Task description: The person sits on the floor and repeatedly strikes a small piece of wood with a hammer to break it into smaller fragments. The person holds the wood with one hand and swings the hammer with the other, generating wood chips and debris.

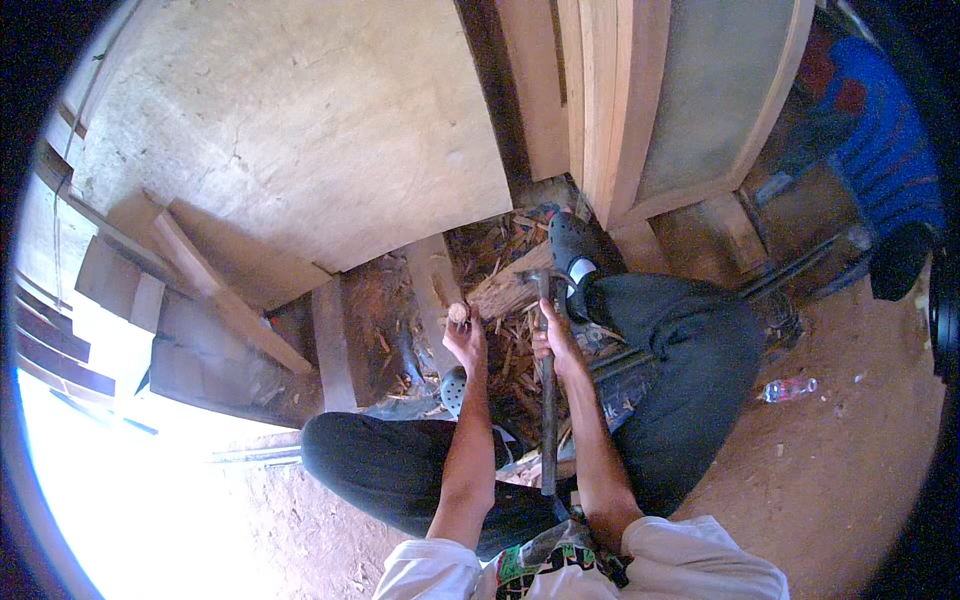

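My left hand [465, 340] is closed around a small piece of wood [458, 312], its pale round end facing up. In my right hand [557, 340] I grip a hammer [548, 430] high on its long grey handle, just below the head. The handle's lower end points back toward my lap. A rough split block of wood [510, 288] lies between and just beyond my hands, partly behind the hammer head. Wood chips [505, 375] cover the ground below my hands.
A large pale board [300, 120] leans ahead on the left, beside framed wooden panels [700, 100]. Planks [230, 290] stand at the left. My bent legs [690, 370] flank the chips. A plastic bottle [788, 389] lies at right, near a person in blue [885, 140].
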`<state>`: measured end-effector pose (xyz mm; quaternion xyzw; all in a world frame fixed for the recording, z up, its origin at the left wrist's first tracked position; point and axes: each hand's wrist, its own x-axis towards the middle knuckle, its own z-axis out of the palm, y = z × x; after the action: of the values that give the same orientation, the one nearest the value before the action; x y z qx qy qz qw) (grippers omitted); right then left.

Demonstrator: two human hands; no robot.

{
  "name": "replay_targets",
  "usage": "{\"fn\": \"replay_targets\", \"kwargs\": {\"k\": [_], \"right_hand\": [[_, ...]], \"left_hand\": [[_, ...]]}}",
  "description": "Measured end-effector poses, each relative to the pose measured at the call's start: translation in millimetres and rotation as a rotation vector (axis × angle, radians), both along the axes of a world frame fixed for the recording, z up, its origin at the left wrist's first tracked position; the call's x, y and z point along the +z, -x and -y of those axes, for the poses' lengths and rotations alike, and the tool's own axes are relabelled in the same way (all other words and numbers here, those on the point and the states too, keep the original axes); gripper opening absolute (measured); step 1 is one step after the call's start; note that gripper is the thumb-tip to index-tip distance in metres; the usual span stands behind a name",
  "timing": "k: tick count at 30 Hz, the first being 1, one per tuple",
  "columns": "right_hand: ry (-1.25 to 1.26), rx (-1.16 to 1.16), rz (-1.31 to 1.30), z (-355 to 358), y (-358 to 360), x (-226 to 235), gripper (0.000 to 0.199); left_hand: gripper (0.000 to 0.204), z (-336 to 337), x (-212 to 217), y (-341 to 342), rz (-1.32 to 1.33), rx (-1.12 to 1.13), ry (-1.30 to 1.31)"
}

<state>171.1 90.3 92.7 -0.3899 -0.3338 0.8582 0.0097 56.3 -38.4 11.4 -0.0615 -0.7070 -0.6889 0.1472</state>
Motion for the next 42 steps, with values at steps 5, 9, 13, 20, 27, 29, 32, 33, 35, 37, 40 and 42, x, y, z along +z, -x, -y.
{"fn": "replay_targets", "kwargs": {"k": [5, 9, 13, 20, 27, 29, 32, 33, 35, 37, 40, 42], "right_hand": [[0.007, 0.001, 0.05, 0.9, 2.1, -19.6, 0.049], [0.043, -0.034, 0.034, 20.4, 16.4, -30.4, 0.051], [-0.13, 0.075, -0.007, 54.8, 32.3, -37.2, 0.053], [-0.074, 0.102, 0.02, 47.9, 27.1, -29.7, 0.049], [-0.274, 0.415, -0.05, 60.1, 28.5, -22.9, 0.05], [-0.013, 0.415, -0.036, 62.5, 26.6, -21.0, 0.048], [0.082, 0.322, -0.031, 58.8, 25.7, -18.2, 0.047], [0.074, 0.271, -0.013, 57.1, 27.3, -17.4, 0.048], [0.057, 0.194, -0.049, 56.4, 29.9, -16.6, 0.049], [0.026, 0.128, -0.076, 59.5, 32.2, -17.3, 0.051], [-0.238, 0.413, -0.064, 67.9, 31.5, -22.0, 0.048], [-0.194, 0.521, -0.092, 76.5, 31.8, -25.2, 0.044]], "left_hand": [[0.039, 16.7, 11.6, 6.0, 0.101, -0.098, 0.353], [0.065, 36.6, 12.9, 5.9, 0.099, -0.216, 0.135], [0.072, 45.6, 2.5, 5.7, -0.053, -0.25, -0.033], [0.069, 43.9, -12.5, -3.5, 0.036, -0.11, -0.028], [0.06, 45.2, -26.9, -19.0, 0.204, -0.2, 0.002], [0.053, 46.3, -31.9, -19.9, 0.271, -0.23, -0.067], [0.044, 44.6, -39.0, -18.5, 0.267, -0.2, -0.121], [0.044, 43.5, -40.7, -16.3, 0.222, -0.195, -0.156], [0.046, 42.9, -43.1, -14.0, 0.204, -0.183, -0.146], [0.049, 43.5, -44.2, -13.0, 0.191, -0.159, -0.124], [0.056, 46.0, -45.2, -13.8, 0.128, -0.129, 0.031], [0.062, 47.8, -46.0, -14.5, 0.458, 0.073, -0.056]]}}
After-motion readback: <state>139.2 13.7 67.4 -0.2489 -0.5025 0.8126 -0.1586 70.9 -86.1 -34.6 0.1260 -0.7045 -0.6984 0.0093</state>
